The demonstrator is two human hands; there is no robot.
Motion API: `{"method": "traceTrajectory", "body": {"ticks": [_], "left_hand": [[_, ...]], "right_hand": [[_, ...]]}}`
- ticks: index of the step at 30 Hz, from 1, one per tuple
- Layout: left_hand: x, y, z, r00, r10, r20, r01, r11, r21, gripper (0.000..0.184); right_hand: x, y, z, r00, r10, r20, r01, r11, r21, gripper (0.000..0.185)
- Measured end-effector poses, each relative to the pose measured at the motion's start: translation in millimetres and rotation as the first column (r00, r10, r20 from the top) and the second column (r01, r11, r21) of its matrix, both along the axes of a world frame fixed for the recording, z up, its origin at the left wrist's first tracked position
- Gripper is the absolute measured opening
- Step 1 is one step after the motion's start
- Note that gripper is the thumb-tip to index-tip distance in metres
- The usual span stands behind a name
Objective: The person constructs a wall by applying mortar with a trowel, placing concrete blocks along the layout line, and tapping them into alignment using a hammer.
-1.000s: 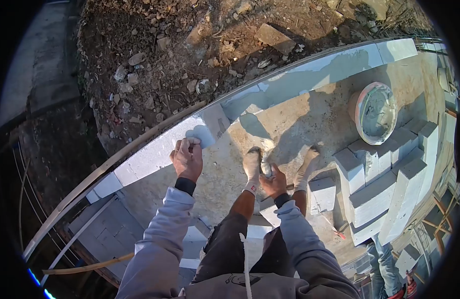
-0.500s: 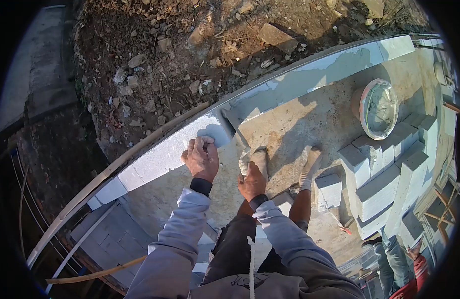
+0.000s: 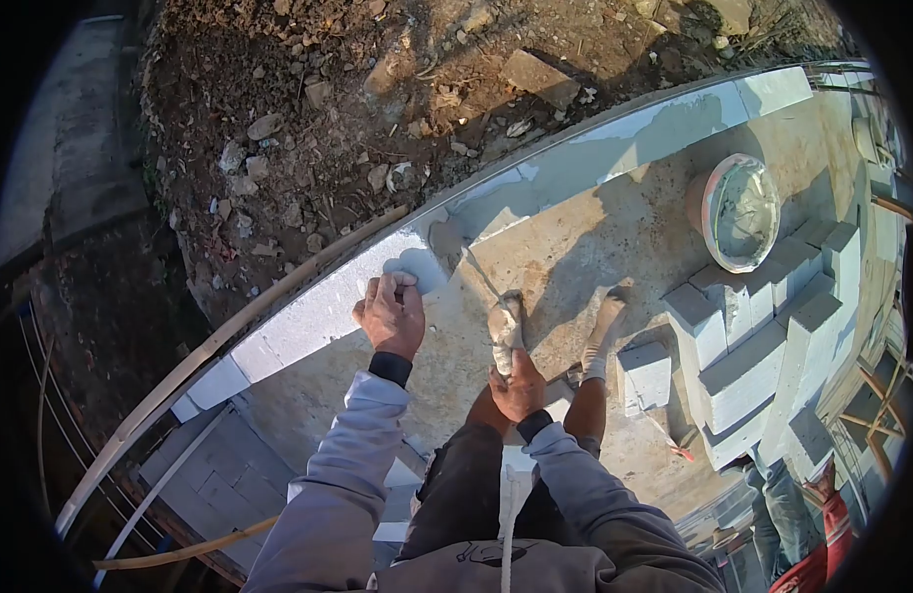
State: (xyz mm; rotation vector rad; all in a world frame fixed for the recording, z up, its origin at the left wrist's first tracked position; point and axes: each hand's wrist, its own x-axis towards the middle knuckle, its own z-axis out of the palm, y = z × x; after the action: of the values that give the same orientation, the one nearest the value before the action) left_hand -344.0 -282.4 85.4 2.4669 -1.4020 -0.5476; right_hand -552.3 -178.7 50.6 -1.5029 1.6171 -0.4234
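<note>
Fingers (image 3: 409, 284) of the left hand (image 3: 391, 324) were pinched against the long white block (image 3: 323, 308), perhaps steadying it, contents hidden; the right hand (image 3: 519, 387) gripped 1 mortar-caked trowel (image 3: 507, 328) firmly, blade angled to reach the block's end

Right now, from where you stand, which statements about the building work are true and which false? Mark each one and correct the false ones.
1. The right hand holds a trowel. True.
2. The bucket is empty. False: it has grey mortar in it.
3. The left hand is inside the bucket. False: it is at the low wall.
4. Stacked blocks stand beside the bucket. True.
5. Jeans show at the lower left of the view. False: they show at the lower right.
</note>
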Motion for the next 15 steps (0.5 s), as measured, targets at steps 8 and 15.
{"method": "traceTrajectory", "body": {"ticks": [8,15], "left_hand": [[0.3,-0.4,-0.8,1.000,0.025,0.001,-0.025,1.000,0.008,0.008],[-5.3,-4.3,-0.2,0.999,0.051,-0.010,-0.051,0.999,-0.002,0.009]], "right_hand": [[26.8,-64.1,-21.5,0.990,0.131,-0.056,-0.124,0.986,0.112,0.044],[-4.0,-0.3,14.2,0.991,0.081,0.102,-0.083,0.997,0.008,0.040]]}}
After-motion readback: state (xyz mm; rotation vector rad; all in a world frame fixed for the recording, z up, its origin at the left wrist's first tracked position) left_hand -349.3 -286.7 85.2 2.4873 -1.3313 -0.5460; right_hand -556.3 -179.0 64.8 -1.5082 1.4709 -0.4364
